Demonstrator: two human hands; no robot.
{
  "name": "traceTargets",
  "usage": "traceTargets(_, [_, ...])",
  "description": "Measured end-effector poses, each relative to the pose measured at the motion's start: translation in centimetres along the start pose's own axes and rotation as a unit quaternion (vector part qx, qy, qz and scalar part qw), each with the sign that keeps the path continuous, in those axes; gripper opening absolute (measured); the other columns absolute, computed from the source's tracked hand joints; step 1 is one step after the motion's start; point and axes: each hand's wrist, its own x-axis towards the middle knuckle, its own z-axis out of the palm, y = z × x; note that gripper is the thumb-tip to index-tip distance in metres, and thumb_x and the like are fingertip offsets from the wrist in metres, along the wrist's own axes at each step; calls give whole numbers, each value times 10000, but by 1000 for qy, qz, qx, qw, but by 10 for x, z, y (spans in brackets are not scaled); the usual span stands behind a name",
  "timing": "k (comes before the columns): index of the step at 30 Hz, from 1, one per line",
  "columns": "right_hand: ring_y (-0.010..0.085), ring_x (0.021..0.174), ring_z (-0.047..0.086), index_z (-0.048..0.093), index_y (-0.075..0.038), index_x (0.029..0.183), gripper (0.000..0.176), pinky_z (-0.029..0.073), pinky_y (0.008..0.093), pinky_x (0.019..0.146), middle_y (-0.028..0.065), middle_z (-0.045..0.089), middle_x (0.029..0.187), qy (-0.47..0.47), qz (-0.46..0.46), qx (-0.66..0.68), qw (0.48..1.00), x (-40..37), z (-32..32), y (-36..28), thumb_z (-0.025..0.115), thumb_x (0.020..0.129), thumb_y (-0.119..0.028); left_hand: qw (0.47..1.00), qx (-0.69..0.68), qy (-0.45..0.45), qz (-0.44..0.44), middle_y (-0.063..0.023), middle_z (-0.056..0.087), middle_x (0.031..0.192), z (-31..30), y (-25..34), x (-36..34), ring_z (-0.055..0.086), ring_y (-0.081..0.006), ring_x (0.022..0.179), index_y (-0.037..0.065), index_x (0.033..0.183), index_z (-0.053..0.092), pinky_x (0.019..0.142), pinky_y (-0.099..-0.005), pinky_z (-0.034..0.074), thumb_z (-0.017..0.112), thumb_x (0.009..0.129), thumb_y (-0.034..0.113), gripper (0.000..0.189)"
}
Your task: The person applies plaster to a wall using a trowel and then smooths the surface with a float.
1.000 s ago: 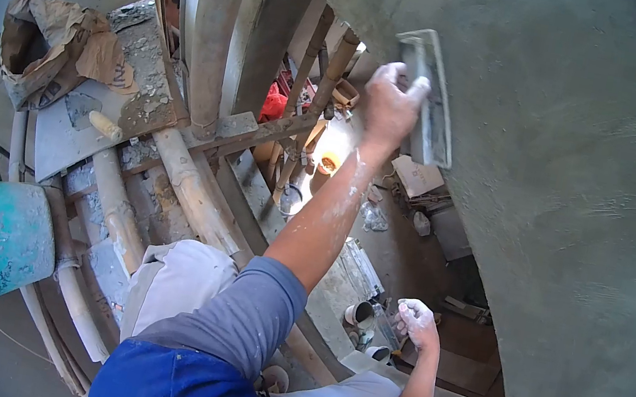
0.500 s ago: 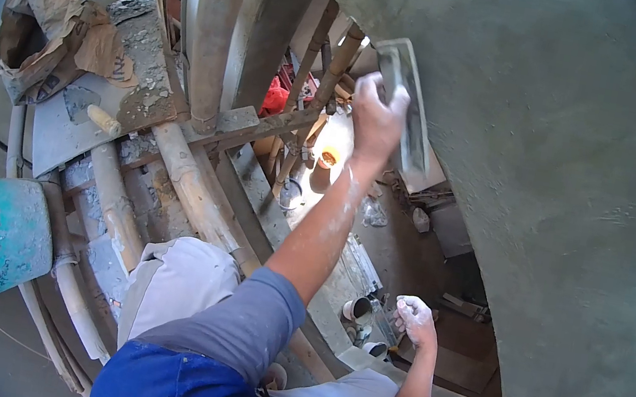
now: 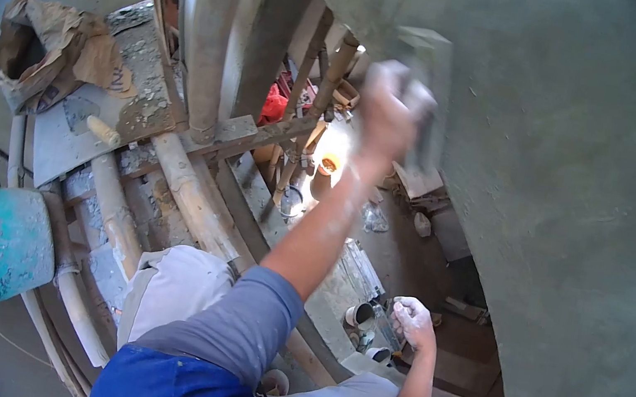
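My left hand (image 3: 391, 114), dusted pale and blurred by motion, is closed round the handle of a rectangular plastering trowel (image 3: 439, 67). The trowel's long blade lies along the edge of the grey plastered wall (image 3: 565, 181); whether it touches cannot be told. Lower down, my right hand (image 3: 415, 322) has curled, white-coated fingers. Anything inside them is hidden. It hangs in front of the wall opening, above the floor far below.
Bamboo poles (image 3: 190, 185) form a scaffold at left. A torn paper sack (image 3: 54, 41) lies on a mortar-strewn board (image 3: 61, 147) beside a green plastic tub (image 3: 12, 244). Through the opening, a floor below shows an orange-lit container (image 3: 329, 165) and small buckets (image 3: 357, 314).
My left hand has shifted slightly right, and the trowel has turned more upright and moved up along the wall's edge. My right hand has barely moved. The view has tilted slightly.
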Motion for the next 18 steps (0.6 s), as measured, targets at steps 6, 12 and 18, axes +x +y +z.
traceTargets(6, [83, 611, 564, 644, -38, 1081, 263, 457, 243, 546, 21, 637, 759, 42, 12, 21, 999, -27, -19, 11, 650, 938, -259, 1000, 16, 5, 20, -159, 634, 886, 29, -13, 9, 605, -240, 751, -68, 984, 627, 696, -369, 504, 674, 804, 209, 333])
traceTargets(12, [78, 659, 569, 649, -15, 1063, 283, 464, 244, 599, 22, 652, 796, 17, 14, 22, 1000, 2, 2, -10, 707, 906, -244, 990, -67, -91, 89, -151, 590, 873, 40, 54, -42, 612, -274, 792, -49, 1019, 597, 717, -387, 506, 693, 770, 169, 345])
traceTargets(18, [80, 696, 572, 668, -12, 1062, 265, 476, 257, 628, 17, 647, 803, 50, 5, 19, 999, -30, -22, 6, 707, 892, -211, 997, 79, 19, 13, -176, 621, 904, 16, -51, 25, 611, -291, 808, -57, 1009, 584, 741, -406, 500, 649, 816, 183, 314])
